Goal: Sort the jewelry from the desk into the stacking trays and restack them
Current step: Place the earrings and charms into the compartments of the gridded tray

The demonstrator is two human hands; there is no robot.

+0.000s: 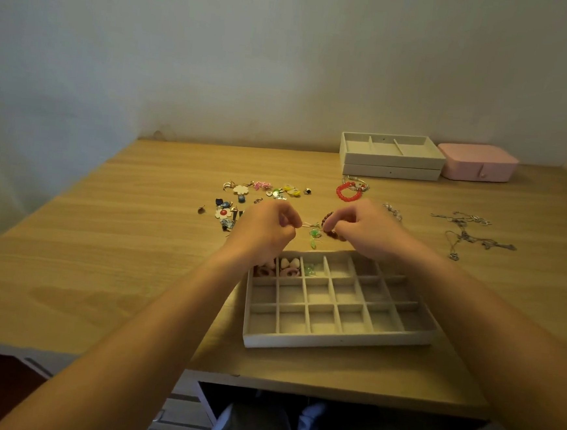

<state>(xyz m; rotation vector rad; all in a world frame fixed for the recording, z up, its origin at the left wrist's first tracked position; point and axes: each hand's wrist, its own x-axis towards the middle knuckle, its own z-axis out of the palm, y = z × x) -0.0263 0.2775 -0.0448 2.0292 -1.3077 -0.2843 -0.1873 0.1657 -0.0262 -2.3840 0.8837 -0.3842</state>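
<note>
My left hand (267,229) pinches the thin gold wire of a green-bead earring (314,234), which hangs just beyond the far rim of the grid tray (336,343). My right hand (364,229) holds a dark brown bead bracelet (329,223), which touches or tangles with the earring. The tray's far-left cells hold pink and cream pieces (286,267) and a green piece (310,269). Loose earrings and charms (256,195) lie scattered behind my left hand.
Two stacked cream trays (391,162) and a pink box (478,162) stand at the back right by the wall. A red bead bracelet (348,191) lies before them. Silver necklaces (467,232) are strewn at the right. The desk's front edge is near me.
</note>
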